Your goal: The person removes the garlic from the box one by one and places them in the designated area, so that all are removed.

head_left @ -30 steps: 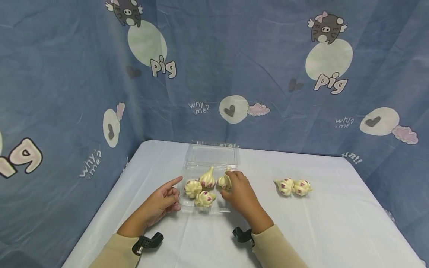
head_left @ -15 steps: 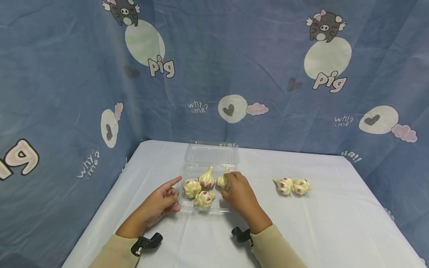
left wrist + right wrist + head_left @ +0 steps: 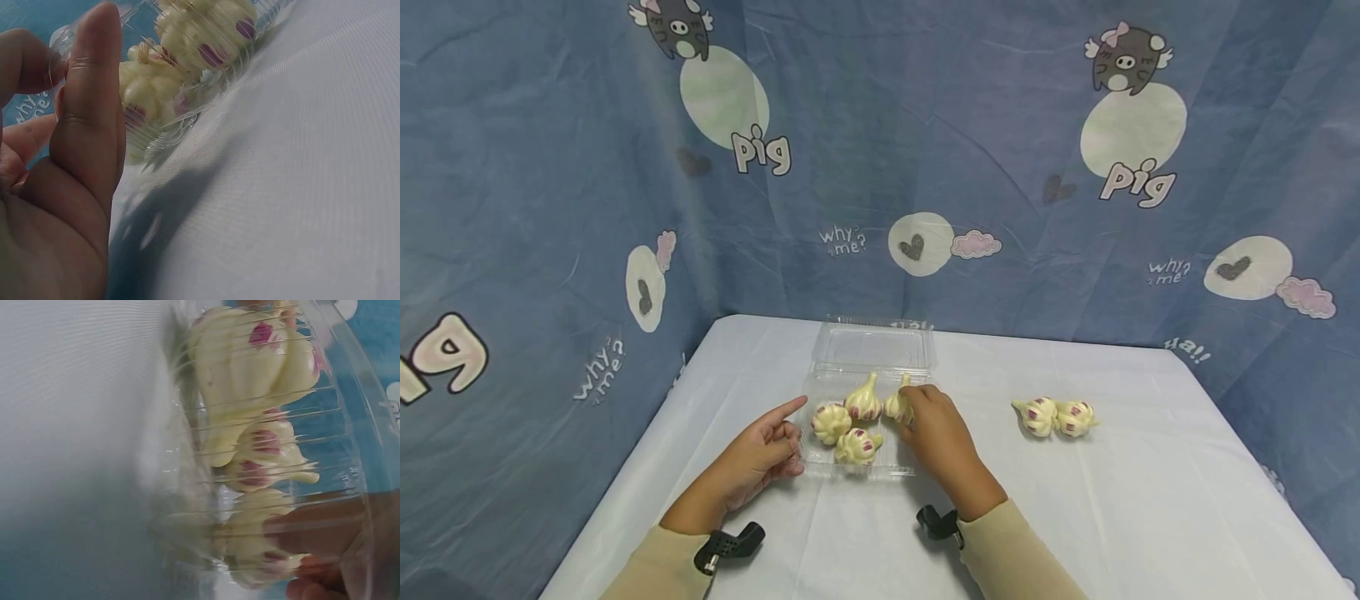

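A clear plastic clamshell box [image 3: 897,457] stands on the table with its lid [image 3: 872,346] folded back. In it sit several cream garlic bulbs with purple patches: one upright at the back [image 3: 863,400], one at the left [image 3: 831,423], one at the front [image 3: 858,447]. My right hand [image 3: 942,433] holds another garlic bulb [image 3: 897,407] at the box's right side, fingers over its top; its thumb is mostly hidden. At the left edge my left hand [image 3: 760,454] pinches the box wall between thumb [image 3: 90,94] and fingers, index finger pointing out straight.
Two more garlic bulbs [image 3: 1057,417] lie side by side on the white tablecloth [image 3: 1150,500], right of the box. A blue printed curtain [image 3: 1000,150] hangs behind and at the left. Each wrist wears a black camera [image 3: 730,546].
The right thumb has drawn in beside the bulb, and the bulb's stem has tipped slightly left. The left hand keeps its place at the box.
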`<state>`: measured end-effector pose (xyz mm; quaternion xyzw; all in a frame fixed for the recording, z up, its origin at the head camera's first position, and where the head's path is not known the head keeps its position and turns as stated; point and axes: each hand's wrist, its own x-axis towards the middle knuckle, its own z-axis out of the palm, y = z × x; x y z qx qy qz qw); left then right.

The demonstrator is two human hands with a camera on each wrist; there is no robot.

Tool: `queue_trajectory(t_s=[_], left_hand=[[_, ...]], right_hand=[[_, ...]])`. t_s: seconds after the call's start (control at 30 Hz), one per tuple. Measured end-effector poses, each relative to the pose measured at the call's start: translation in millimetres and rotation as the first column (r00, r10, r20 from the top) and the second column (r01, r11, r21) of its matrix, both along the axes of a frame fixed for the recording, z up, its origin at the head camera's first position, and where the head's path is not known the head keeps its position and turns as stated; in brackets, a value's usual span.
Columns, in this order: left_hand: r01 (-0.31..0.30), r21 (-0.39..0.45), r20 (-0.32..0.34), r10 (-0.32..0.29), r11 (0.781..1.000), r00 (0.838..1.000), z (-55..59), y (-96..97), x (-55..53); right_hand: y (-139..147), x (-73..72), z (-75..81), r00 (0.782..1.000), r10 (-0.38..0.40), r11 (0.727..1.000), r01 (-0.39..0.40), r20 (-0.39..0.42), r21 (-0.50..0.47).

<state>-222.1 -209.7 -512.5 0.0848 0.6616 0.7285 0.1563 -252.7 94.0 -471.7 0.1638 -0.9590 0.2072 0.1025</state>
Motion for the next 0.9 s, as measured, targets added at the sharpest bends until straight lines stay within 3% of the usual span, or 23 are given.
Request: queue_trajectory(t_s=[0.3, 0.6, 0.9], left_hand=[[0.007, 0.004, 0.007, -0.007, 1.000, 1.000, 0.3, -0.7, 0.4], [0.013, 0.001, 0.012, -0.013, 1.000, 1.000, 0.4, -0.8, -0.6], [0.004, 0.003, 0.011, -0.004, 1.000, 1.000, 3.7, 0.2, 0.7]], right_hand=[[-5, -4.1, 1.7, 0.999, 0.040, 0.997, -0.039, -0.028, 0.067], [-9, -9.9, -1.5, 0.998, 0.006, 0.994, 0.001, -0.061, 0.111], [-9, -10.7, -2.7, 0.995, 0.039, 0.988, -0.025, -0.091, 0.150]])
